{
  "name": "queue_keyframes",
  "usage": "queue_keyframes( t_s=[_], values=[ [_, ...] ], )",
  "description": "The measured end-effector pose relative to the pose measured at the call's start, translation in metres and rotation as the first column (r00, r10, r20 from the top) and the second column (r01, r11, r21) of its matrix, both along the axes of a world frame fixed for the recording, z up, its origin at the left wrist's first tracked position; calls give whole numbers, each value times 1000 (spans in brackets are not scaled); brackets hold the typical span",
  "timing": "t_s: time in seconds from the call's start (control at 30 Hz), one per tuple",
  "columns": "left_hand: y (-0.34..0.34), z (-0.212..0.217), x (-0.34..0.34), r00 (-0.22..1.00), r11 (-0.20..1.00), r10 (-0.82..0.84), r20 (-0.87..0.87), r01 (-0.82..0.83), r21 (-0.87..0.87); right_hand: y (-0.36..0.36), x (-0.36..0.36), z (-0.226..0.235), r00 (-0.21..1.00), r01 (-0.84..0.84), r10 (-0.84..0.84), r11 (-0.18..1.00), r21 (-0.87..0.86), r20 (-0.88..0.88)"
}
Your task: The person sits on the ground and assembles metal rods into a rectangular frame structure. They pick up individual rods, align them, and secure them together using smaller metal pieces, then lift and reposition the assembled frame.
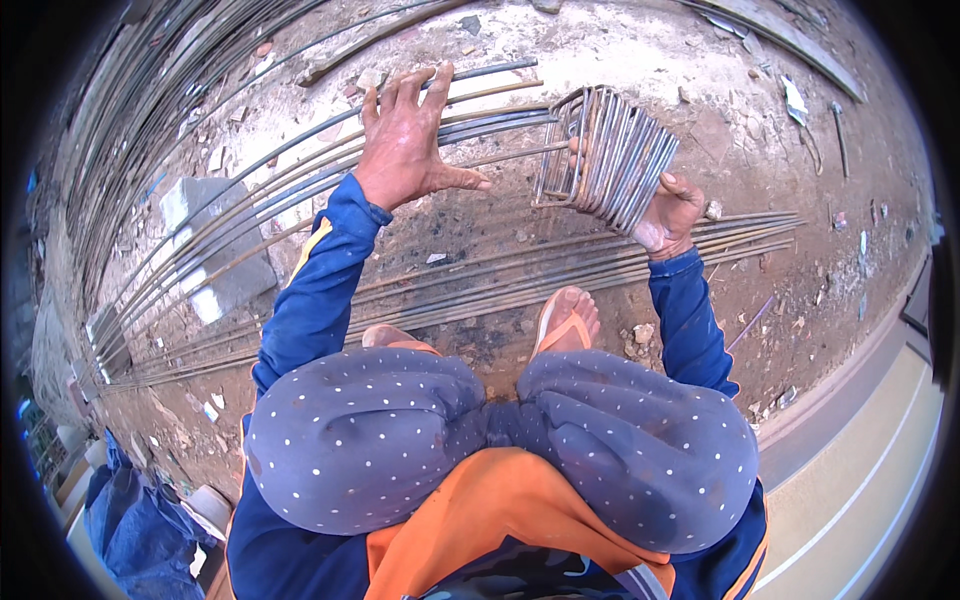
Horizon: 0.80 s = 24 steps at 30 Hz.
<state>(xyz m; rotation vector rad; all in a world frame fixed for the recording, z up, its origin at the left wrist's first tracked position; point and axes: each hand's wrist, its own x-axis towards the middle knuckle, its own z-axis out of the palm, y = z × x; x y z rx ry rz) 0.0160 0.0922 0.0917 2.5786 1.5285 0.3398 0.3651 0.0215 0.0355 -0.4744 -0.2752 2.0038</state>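
In my right hand (672, 215) is a bundle of bent rectangular steel stirrups (625, 155), gripped from its right side with the fingers partly hidden behind it. The bundle stands tilted, its loops side by side. Several long steel rods (490, 127) run in from the left, and some of their ends reach the left side of the stirrups; whether they pass inside the loops is hard to tell. Over these rods my left hand (405, 140) is open, fingers spread and thumb stretched toward the stirrups. Its fingertips are at the uppermost rod; firm contact is unclear.
More rods (700, 240) lie on the dirt just beyond my sandalled feet (568, 320). A grey block (225, 245) sits under the rods at left. Many rods (130, 110) curve along the far left. A hammer-like tool (840, 140) and a wooden plank (790, 45) lie at far right.
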Motion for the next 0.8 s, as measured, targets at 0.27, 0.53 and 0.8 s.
queue_keyframes(
  t_s=[0.27,0.53,0.8],
  values=[
    [-3,6,3,999,1000,15,35,-15,-3,27,-12,29,1000,2,-1,1000,25,-8],
    [-4,3,1,997,1000,3,71,-3,2,49,-27,45,981,-36,37,999,7,-191],
    [-6,7,1,997,999,24,77,-20,-42,63,-43,60,1000,-3,4,993,-115,10]
  ],
)
